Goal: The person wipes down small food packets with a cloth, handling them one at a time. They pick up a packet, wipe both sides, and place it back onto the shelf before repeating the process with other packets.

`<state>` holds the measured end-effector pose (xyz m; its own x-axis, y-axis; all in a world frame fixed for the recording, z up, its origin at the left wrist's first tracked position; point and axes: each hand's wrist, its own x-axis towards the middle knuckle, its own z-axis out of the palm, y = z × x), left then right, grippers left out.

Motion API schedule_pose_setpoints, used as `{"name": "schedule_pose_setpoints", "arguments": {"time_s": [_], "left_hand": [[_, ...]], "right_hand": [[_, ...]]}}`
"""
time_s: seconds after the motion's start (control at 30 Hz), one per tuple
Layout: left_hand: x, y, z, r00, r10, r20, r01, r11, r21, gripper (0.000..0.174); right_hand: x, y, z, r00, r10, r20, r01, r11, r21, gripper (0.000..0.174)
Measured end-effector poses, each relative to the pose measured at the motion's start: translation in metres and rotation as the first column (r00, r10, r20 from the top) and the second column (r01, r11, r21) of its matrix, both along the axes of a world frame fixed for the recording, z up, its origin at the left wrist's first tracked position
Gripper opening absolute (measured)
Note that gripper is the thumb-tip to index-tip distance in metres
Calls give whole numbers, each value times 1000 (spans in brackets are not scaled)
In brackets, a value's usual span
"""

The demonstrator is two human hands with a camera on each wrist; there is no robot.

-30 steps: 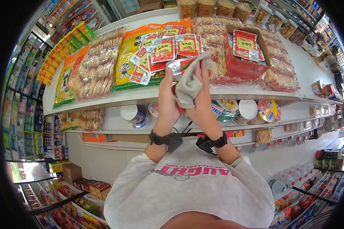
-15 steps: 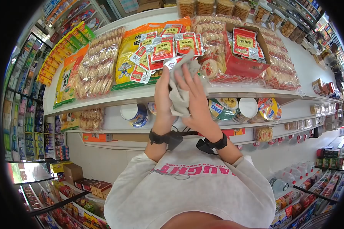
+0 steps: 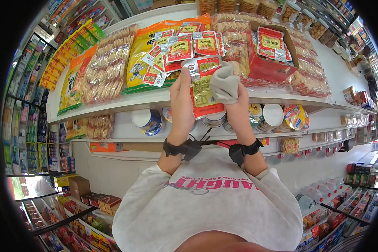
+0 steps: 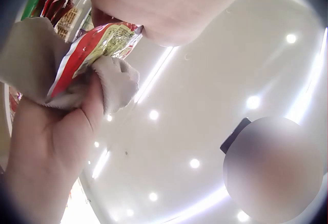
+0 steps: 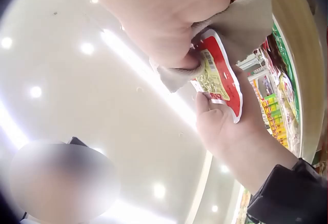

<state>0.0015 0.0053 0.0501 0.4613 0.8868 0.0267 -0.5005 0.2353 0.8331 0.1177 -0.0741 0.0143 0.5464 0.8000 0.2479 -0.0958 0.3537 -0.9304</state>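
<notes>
A red and gold snack packet (image 3: 203, 90) is held up over the shelf's front edge, its printed back with a barcode facing the head camera. My left hand (image 3: 181, 101) pinches it along its left side, the thumb near the upper corner. In my right hand (image 3: 240, 112) is a bunched grey cloth (image 3: 225, 85), which overlaps the packet's right edge. The right wrist view shows the right thumb pressing the cloth against the packet (image 5: 218, 73). Just beyond the hands lies a pile of similar packets (image 3: 180, 48) on a large yellow snack bag (image 3: 135, 69).
A red open box (image 3: 271, 72) with more packets stands on the right, among clear bags of round crackers (image 3: 308, 80). The white shelf's front edge (image 3: 147, 110) runs beneath the hands. Tubs (image 3: 147, 121) sit on the shelf below. Jars of biscuits (image 3: 245, 6) line the back.
The cloth, earlier wrapped over the packet between both palms, has shifted right with the right hand. The packet's back now shows, and the hands have moved apart.
</notes>
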Motion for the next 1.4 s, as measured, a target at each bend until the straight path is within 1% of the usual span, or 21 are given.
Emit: {"name": "schedule_pose_setpoints", "arguments": {"time_s": [0.07,0.37,0.47,0.53,0.57,0.63,0.67,0.73,0.77,0.8,0.83,0.87,0.97,1.0,1.07,1.1,1.13,1.17,1.27,1.37,1.4], "left_hand": [[0,0,0,1000,-2,-13,2,1000,15,43],[2,-3,-4,994,42,-105,-31,995,98,46],[3,-4,-1,991,50,-126,-35,992,121,45],[1,-1,-6,994,32,-106,-19,993,116,41],[1,4,-10,983,86,-162,-46,969,241,39],[2,14,-17,944,213,-250,-70,875,480,36],[2,14,-17,951,194,-240,-51,866,497,37],[2,11,-11,963,154,-223,-13,848,530,41],[5,6,-12,978,87,-190,14,880,474,44],[11,-1,-13,988,22,-153,44,908,417,47],[13,-5,-13,993,-37,-109,74,930,359,50],[12,-3,-13,990,-56,-128,94,947,309,51],[4,7,-14,976,-122,-180,150,977,151,53],[3,10,-16,980,-149,-135,159,985,65,50],[3,7,-21,961,-43,-275,116,960,256,47],[3,5,-22,942,18,-335,107,931,350,45],[5,3,-21,947,36,-318,76,940,333,42],[2,3,-19,950,14,-311,88,947,309,40],[-8,9,-13,951,-43,-306,120,964,238,35],[-13,11,-10,939,-64,-339,135,972,191,35],[-12,11,-6,941,-52,-334,124,972,198,39]], "right_hand": [[1,0,-11,996,16,-84,-14,1000,26,47],[-1,-1,-10,988,12,-151,-11,1000,5,49],[-4,2,-12,981,-15,-193,25,999,49,47],[-1,4,-15,991,-29,-128,37,997,61,48],[1,5,-15,995,-37,-96,44,997,67,49],[13,1,-10,970,-179,163,174,984,48,50],[18,0,-8,926,-243,290,238,970,51,50],[19,0,-9,912,-240,334,248,968,19,54],[19,1,-9,904,-238,355,253,967,2,55],[16,2,-7,841,-192,506,201,979,36,56],[10,5,-4,750,-146,645,140,988,61,58],[3,7,-1,634,-106,766,75,994,76,61],[-17,8,3,748,-2,664,-5,1000,9,61],[-18,10,2,768,-35,639,21,999,29,61],[-19,15,-5,808,-102,581,78,995,67,62],[-17,17,-12,803,-111,585,89,994,65,68],[-12,18,-19,798,-121,591,102,993,65,74],[-8,17,-23,791,-131,597,116,991,65,80],[-2,13,-9,787,-151,598,202,979,-18,69],[7,8,-9,879,117,462,-6,972,-234,51],[6,7,-9,886,93,455,1,979,-202,45]]}}
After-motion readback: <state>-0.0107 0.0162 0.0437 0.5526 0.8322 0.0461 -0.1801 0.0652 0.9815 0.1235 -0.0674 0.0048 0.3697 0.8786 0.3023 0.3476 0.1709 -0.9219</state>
